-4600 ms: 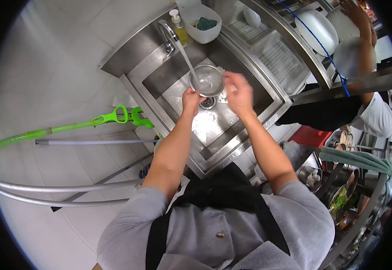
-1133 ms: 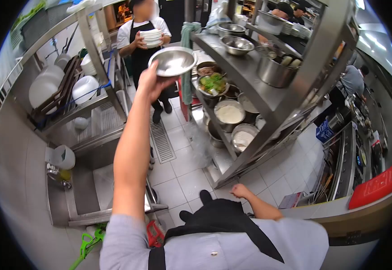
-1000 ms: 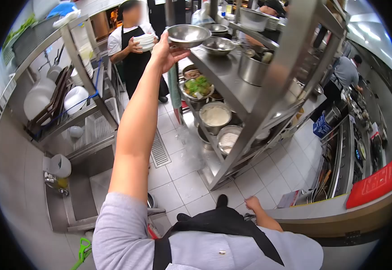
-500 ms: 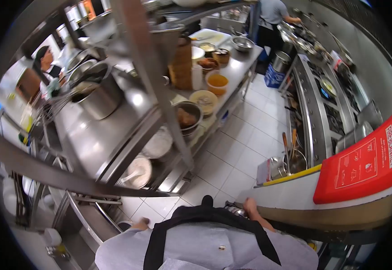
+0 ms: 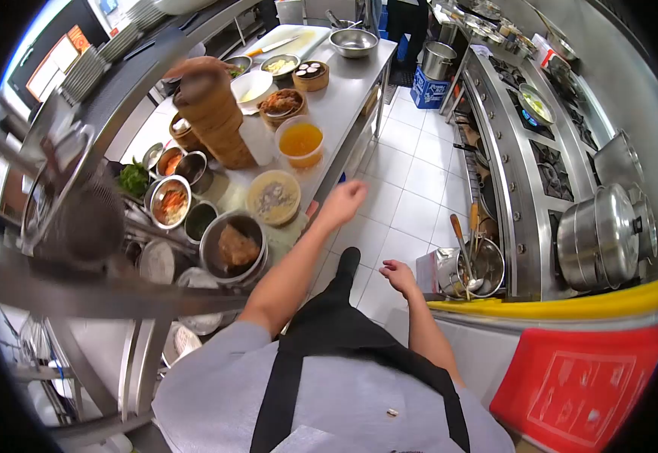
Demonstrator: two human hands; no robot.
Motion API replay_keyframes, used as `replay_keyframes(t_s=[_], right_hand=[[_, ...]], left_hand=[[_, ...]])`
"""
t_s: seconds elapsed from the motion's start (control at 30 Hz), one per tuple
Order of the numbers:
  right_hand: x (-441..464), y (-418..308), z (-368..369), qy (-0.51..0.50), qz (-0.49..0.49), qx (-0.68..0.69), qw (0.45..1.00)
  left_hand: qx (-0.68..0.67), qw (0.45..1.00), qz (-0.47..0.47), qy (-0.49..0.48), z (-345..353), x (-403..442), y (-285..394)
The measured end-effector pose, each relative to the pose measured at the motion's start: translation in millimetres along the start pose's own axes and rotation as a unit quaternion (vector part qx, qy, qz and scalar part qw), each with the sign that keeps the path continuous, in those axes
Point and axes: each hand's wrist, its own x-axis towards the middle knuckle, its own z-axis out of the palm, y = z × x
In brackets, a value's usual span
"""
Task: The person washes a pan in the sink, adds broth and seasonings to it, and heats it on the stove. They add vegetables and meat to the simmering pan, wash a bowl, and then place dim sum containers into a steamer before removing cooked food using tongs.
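Note:
My left hand [image 5: 344, 202] is over the aisle floor beside the prep table, its fingers curled in with nothing visible in them. Lower and to the right, my right hand [image 5: 398, 277] hangs with its fingers apart and holds nothing. Nearest my left hand on the table side are a tub of pale, speckled food [image 5: 274, 198], a tub of orange liquid [image 5: 300, 143] and a steel pot with brown food [image 5: 234, 248]. Behind them rises a stack of bamboo steamers [image 5: 219, 124].
A stove [image 5: 521, 189] runs along the right. Near my right hand stands a pot with ladles [image 5: 487, 264]. A red case [image 5: 578, 385] is at the lower right. Metal shelving [image 5: 110, 291] crosses the left. A person in dark trousers [image 5: 407, 19] stands far ahead.
The steel bowl my left hand held about a second ago is out of it. My view has swung right and moved into the aisle; my left arm has come forward and my right fingers have spread.

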Motion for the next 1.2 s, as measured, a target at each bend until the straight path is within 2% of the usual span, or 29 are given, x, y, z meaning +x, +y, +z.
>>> replay_keyframes(t_s=[0.07,0.13,0.17,0.2,0.23,0.27,0.33,0.37,0.4,0.43,0.47,0.53,0.6,0.67,0.73,0.77,0.83,0.87,0.9,0.93,0.97,1.03,1.13,1.2], right_hand=[[16.4,-10.8,-17.1,0.016,0.011,0.03,0.999],[34.5,-15.3,-39.4,0.032,0.028,0.06,0.997],[40.4,-18.7,-55.0,0.033,0.032,0.06,0.997],[41.3,-23.1,-72.2,0.035,0.069,0.085,0.993],[44.2,-26.7,-88.9,0.035,0.104,0.108,0.988],[48.6,-27.5,-102.8,0.059,0.101,0.133,0.984],[66.2,-15.9,-131.2,0.106,0.099,0.155,0.977],[71.7,-20.0,-142.8,0.095,0.1,0.145,0.98],[76.0,-26.3,-155.7,0.131,0.108,0.175,0.97],[80.9,-34.2,-169.1,0.167,0.116,0.206,0.957],[90.5,-41.2,-180.0,0.163,0.127,0.235,0.95],[116.1,-57.9,-198.8,0.145,0.137,0.23,0.953],[154.8,-69.5,-220.0,0.126,0.138,0.208,0.96],[201.3,-74.1,-242.7,0.067,0.079,0.173,0.98],[250.0,-101.6,-269.6,0.036,0.041,0.129,0.99],[271.7,-117.8,-289.2,0.016,0.016,0.082,0.996],[318.9,-142.3,-321.1,0.022,-0.063,0.01,0.998],[339.2,-161.7,-336.7,0.011,-0.07,0.024,0.997],[357.9,-178.4,-349.5,0.002,-0.097,0.023,0.995],[374.6,-194.5,-362.6,0.001,-0.11,-0.006,0.994],[384.5,-213.9,-373.9,0.0,-0.121,-0.035,0.992],[401.8,-245.7,-387.2,0.013,-0.142,-0.084,0.986],[432.8,-259.6,-390.3,-0.005,-0.135,-0.02,0.991],[449.2,-258.8,-384.0,-0.027,-0.112,0.006,0.993]], left_hand=[[-0.134,0.99,-0.006,0.037,-6.7,88.0,-11.3],[-0.17,0.977,-0.093,0.088,-32.4,152.7,22.5],[-0.172,0.977,-0.095,0.084,-41.5,188.0,26.4],[-0.342,0.909,-0.2,0.13,-49.7,221.4,25.1],[-0.496,0.797,-0.297,0.174,-56.7,249.3,21.6],[-0.498,0.793,-0.302,0.18,-60.4,270.4,18.8],[-0.408,0.829,-0.313,0.22,-66.2,307.7,15.9],[-0.413,0.822,-0.317,0.232,-74.0,315.0,19.4],[-0.289,0.898,-0.261,0.204,-83.4,318.8,27.9],[-0.156,0.952,-0.2,0.169,-91.1,324.6,33.4],[-0.025,0.964,-0.161,0.211,-104.1,329.9,26.2],[0.154,0.926,-0.121,0.322,-133.5,320.3,26.4],[0.273,0.876,-0.181,0.354,-170.9,315.8,-2.1],[0.32,0.85,-0.3,0.29,-211.0,302.7,-17.7],[0.354,0.828,-0.355,0.251,-240.8,283.3,-46.4],[0.364,0.841,-0.344,0.207,-252.2,275.4,-56.3],[0.235,0.808,-0.511,0.175,-270.4,273.4,-96.9],[0.232,0.803,-0.516,0.185,-266.5,272.8,-103.5],[0.082,0.813,-0.513,0.263,-260.4,270.1,-107.9],[-0.068,0.799,-0.495,0.334,-256.0,267.3,-113.5],[-0.069,0.793,-0.501,0.339,-258.3,263.2,-123.2],[-0.162,0.789,-0.477,0.351,-269.8,257.7,-139.3],[-0.197,0.766,-0.491,0.366,-262.8,261.8,-123.8],[-0.177,0.772,-0.495,0.358,-265.3,264.0,-126.7]])
